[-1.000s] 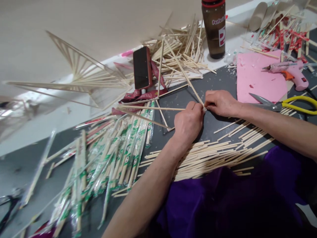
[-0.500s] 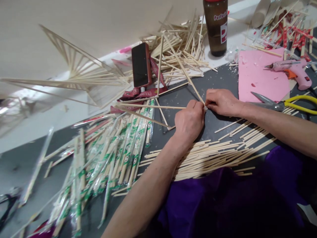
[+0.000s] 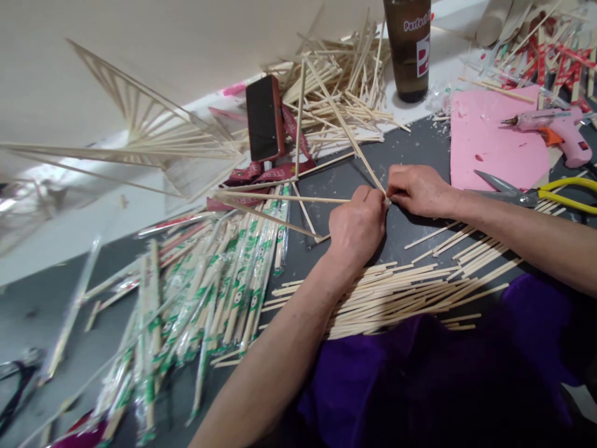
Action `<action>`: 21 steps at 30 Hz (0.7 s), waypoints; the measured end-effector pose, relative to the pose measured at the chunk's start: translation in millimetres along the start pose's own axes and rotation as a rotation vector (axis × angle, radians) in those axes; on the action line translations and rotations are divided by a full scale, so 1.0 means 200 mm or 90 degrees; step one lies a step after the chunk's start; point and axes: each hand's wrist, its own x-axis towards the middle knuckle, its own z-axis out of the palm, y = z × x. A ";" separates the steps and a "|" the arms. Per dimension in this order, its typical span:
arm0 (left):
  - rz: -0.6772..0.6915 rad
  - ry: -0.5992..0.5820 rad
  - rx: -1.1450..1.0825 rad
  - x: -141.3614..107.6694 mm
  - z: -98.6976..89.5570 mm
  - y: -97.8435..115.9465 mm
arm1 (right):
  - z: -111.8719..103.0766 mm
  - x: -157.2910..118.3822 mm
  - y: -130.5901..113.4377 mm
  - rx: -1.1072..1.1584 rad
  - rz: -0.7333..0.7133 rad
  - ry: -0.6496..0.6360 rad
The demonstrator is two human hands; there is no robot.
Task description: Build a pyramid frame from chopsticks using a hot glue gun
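Observation:
A frame of joined chopsticks [image 3: 342, 127] stands on the dark tabletop, its sticks meeting in angled corners. At its right-hand corner, where several sticks come together, my left hand [image 3: 358, 224] is closed around the stick ends. My right hand [image 3: 413, 190] pinches the same corner from the other side, fingertips close to the left hand's. A whitish spot shows at the joint between them. Just what the right fingertips press on is partly hidden. Loose chopsticks [image 3: 396, 295] lie in a spread below my hands, near the purple clothing on my lap.
Wrapped chopsticks [image 3: 224, 280] are heaped at left. A phone [image 3: 262, 118] leans upright before a stick pile [image 3: 359, 81], beside a brown bottle [image 3: 409, 50]. At right lie a pink sheet [image 3: 494, 143], a glue gun [image 3: 555, 127] and yellow-handled scissors [image 3: 529, 198]. A larger stick structure [image 3: 140, 146] stands far left.
The view has shifted very slightly. Both hands keep their hold on the frame's corner, and nothing else has visibly moved.

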 end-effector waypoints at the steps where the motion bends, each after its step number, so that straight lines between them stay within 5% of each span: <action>1: -0.001 -0.005 0.001 0.00 0.00 0.00 | 0.00 0.00 0.00 -0.002 0.002 -0.001; 21: -0.010 0.004 -0.006 0.01 0.01 0.00 | 0.00 0.01 -0.01 -0.023 0.006 -0.006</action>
